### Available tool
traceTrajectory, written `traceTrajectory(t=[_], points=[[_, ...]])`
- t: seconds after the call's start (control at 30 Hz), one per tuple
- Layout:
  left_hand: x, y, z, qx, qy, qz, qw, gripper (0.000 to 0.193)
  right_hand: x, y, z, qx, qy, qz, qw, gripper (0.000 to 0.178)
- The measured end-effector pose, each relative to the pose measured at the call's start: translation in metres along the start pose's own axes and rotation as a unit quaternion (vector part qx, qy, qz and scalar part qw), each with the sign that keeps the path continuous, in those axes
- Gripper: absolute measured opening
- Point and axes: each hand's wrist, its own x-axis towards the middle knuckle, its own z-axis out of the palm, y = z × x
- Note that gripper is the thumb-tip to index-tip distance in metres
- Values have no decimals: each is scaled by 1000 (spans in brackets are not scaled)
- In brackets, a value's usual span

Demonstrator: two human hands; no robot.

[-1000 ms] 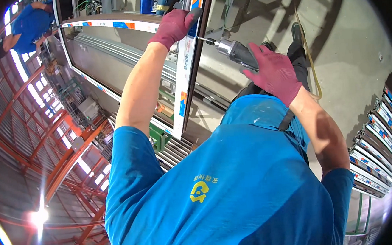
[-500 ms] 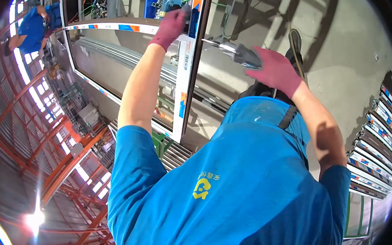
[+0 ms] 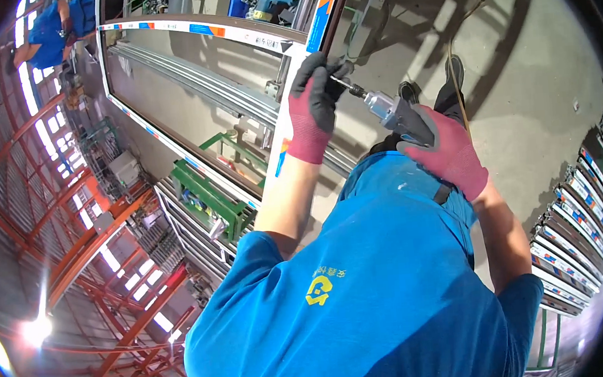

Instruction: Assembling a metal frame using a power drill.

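My right hand [image 3: 448, 145], in a maroon and dark grey glove, is closed round the body of a power drill [image 3: 382, 105]. The drill's thin bit points up and left toward my left hand [image 3: 314, 102]. That hand, in a matching glove, has its fingers bent together at the bit's tip. Whatever small thing they pinch is hidden by the fingers. Just beneath the left hand runs the edge bar of a large metal frame [image 3: 321, 18], covered in white film with orange and blue labels.
A blue crate [image 3: 238, 0] with a power tool [image 3: 274, 3] lies beyond the frame. A green metal stand [image 3: 206, 196] is under it. Stacked profiles [image 3: 568, 252] stand at the right. A hose [image 3: 456, 77] crosses the floor near my shoes. Another person [image 3: 56, 34] is at far left.
My left hand has come back toward me from the frame's far corner to the drill's tip. The drill in my right hand has moved slightly right and nearer.
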Motion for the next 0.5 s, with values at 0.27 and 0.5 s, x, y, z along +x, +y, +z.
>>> traceTrajectory(t=[0.27, 0.5], points=[[-8, -32, -5, -51, -2, 23, 998, 32, 3, 18, 21, -23, 11, -20, 999, 63], [-3, -54, 13, -21, 133, 16, 991, 30, -6, 18, 41, -180, 113, -13, 977, 66]])
